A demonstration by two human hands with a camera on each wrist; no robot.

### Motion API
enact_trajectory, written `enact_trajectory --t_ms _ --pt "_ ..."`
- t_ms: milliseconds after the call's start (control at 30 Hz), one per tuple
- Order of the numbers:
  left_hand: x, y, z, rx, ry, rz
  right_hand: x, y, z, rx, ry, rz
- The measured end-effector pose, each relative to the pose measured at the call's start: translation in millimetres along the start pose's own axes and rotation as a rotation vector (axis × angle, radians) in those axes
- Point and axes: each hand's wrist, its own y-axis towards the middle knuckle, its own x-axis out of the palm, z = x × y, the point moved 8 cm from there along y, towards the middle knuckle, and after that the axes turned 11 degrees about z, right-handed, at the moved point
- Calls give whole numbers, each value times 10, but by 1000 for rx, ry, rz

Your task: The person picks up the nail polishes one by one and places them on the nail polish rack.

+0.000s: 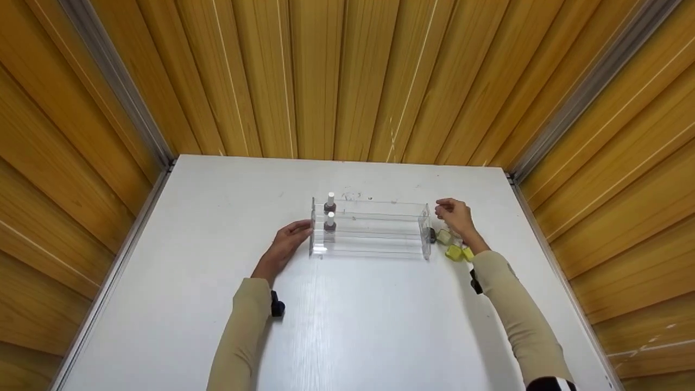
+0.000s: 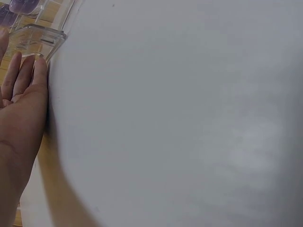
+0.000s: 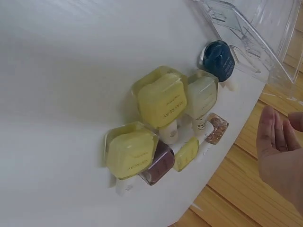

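A clear acrylic tiered rack [image 1: 425,233] stands on the white table. At its left end, two nail polish bottles with white caps stand one behind the other: a rear bottle [image 1: 330,207] and a front bottle [image 1: 329,226]. My left hand [image 1: 286,243] rests its extended fingers [image 2: 40,73] against the rack's left side panel. Past the right end, my right hand [image 1: 456,215] hovers with loosely bent fingers and nothing in them. Below it lie several nail polish bottles, among them a yellow one [image 3: 163,101], a dark blue one [image 3: 218,60] and a glittery one [image 3: 217,128].
More loose bottles lie in that cluster: a second yellow one [image 3: 131,153], a pale green one [image 3: 202,97] and a purple one [image 3: 158,164]. The white table [image 1: 358,326] extends toward me. Wood-look panels [image 1: 315,81] enclose its back and sides.
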Motion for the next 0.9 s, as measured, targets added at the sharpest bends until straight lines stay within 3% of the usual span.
enact_trajectory --t_ms 233,533,900 --pt "-35 -27 5 -2 -6 13 223 -61 173 44 -61 -82" --pt "-2 -2 6 5 -3 -1 328 -36 257 -63 -98 -63" --pt "13 -2 6 23 -12 4 365 -24 212 -159 -256 -26"
